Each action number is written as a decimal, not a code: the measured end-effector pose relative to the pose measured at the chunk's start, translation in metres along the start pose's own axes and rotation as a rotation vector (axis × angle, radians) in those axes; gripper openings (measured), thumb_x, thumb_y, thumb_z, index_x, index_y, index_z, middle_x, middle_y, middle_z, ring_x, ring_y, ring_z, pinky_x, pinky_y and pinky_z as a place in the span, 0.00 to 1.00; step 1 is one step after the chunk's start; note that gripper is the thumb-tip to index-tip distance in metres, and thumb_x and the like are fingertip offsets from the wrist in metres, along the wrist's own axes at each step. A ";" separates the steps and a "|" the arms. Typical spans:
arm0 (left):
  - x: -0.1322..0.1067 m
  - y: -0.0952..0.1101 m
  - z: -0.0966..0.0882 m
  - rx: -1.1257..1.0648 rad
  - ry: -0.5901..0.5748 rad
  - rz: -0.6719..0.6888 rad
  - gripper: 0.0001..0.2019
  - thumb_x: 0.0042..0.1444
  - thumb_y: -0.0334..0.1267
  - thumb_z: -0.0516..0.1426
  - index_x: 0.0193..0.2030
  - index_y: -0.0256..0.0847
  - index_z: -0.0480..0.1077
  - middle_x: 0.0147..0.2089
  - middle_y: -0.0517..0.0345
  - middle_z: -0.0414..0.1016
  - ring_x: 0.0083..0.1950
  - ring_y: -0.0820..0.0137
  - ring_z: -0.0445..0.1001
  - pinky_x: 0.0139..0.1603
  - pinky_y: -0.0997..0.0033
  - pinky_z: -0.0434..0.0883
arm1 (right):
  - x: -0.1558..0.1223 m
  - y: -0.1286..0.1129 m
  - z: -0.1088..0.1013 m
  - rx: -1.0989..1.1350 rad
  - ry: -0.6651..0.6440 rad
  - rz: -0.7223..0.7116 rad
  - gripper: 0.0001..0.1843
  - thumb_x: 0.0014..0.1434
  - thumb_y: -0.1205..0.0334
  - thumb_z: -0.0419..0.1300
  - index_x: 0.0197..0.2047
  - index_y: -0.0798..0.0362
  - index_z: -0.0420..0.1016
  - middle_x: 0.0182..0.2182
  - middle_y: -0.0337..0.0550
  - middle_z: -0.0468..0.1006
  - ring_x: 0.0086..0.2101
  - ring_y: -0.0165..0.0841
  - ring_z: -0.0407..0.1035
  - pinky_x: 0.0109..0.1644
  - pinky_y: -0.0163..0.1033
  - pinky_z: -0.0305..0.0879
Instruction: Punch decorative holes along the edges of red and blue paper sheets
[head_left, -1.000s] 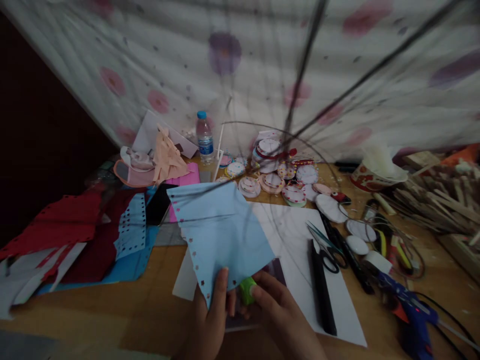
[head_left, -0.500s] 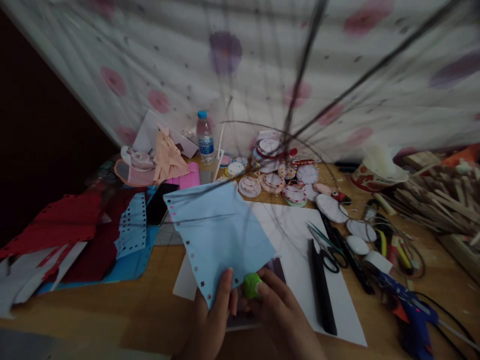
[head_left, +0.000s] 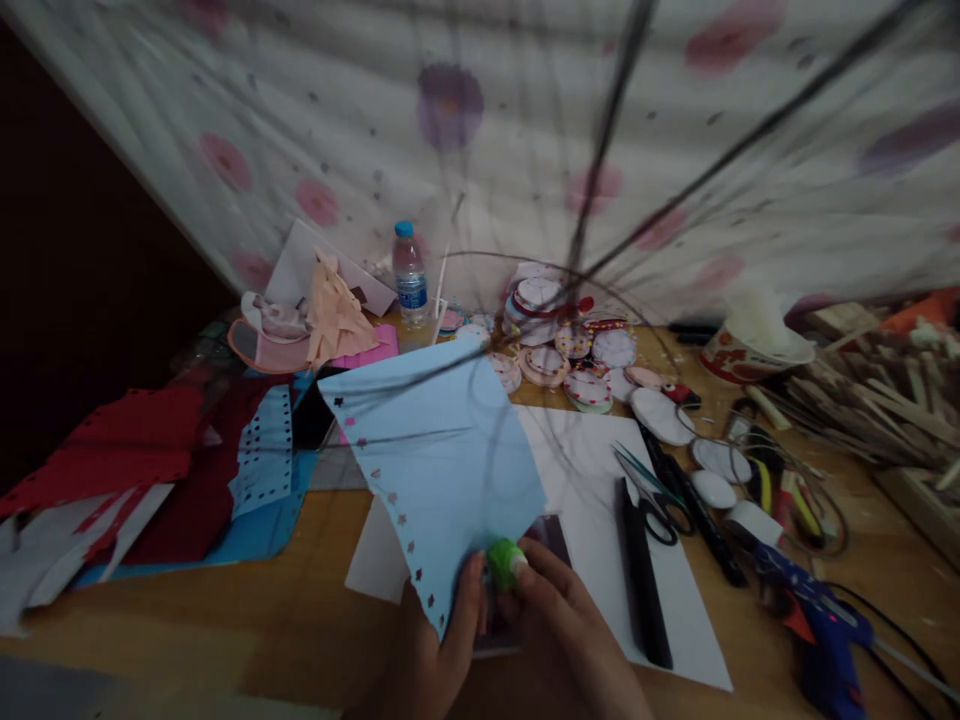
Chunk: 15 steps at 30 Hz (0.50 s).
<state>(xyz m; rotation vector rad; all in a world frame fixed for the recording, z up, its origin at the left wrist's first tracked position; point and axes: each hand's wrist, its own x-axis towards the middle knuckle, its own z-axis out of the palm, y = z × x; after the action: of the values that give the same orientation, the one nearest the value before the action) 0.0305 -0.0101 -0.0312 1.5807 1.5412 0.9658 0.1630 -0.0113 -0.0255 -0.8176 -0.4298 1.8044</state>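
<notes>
My left hand [head_left: 431, 655] pinches the lower edge of a light blue paper sheet [head_left: 439, 455], which has a row of small punched holes along its left side. My right hand [head_left: 574, 640] grips a small green punch [head_left: 504, 563] set on that same lower edge, thumb on top. Both hands sit low at the front of the wooden table [head_left: 285, 610], over a white sheet [head_left: 600, 480].
Red, blue and white punched paper scraps [head_left: 150, 470] lie at left. Scissors [head_left: 649, 490] and a black ruler [head_left: 641, 575] rest on the white sheet. A blue glue gun [head_left: 821, 625], round paper decorations [head_left: 570, 365], a water bottle [head_left: 409, 270] and wooden sticks [head_left: 885, 395] crowd the right and back.
The blue sheet has slid up and turned slightly, so the punch now sits further along its lower edge. My left thumb has shifted right, closer to the punch.
</notes>
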 end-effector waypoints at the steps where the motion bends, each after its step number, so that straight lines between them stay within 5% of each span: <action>1: -0.001 -0.001 0.001 -0.002 0.000 -0.003 0.15 0.59 0.44 0.54 0.22 0.44 0.68 0.19 0.60 0.69 0.22 0.68 0.71 0.28 0.71 0.69 | 0.001 0.001 0.000 0.046 -0.006 0.004 0.10 0.54 0.54 0.66 0.37 0.50 0.76 0.30 0.40 0.76 0.30 0.34 0.70 0.39 0.41 0.66; 6: -0.004 -0.001 0.007 0.004 0.127 0.007 0.14 0.56 0.49 0.56 0.26 0.43 0.71 0.20 0.59 0.71 0.23 0.68 0.71 0.31 0.70 0.71 | 0.001 0.004 -0.001 0.186 -0.028 0.056 0.11 0.52 0.55 0.67 0.33 0.53 0.76 0.27 0.39 0.73 0.29 0.31 0.67 0.41 0.39 0.64; 15: -0.002 0.010 0.007 -0.105 0.069 -0.053 0.21 0.57 0.51 0.54 0.18 0.45 0.66 0.16 0.61 0.67 0.20 0.70 0.69 0.28 0.72 0.70 | 0.001 0.004 -0.003 0.214 -0.041 0.054 0.10 0.54 0.56 0.66 0.30 0.53 0.74 0.27 0.38 0.71 0.30 0.31 0.66 0.41 0.39 0.63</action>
<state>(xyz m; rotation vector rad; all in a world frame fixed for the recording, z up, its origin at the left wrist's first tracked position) 0.0410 -0.0122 -0.0256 1.4403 1.5459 1.0643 0.1618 -0.0124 -0.0304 -0.6499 -0.2371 1.8817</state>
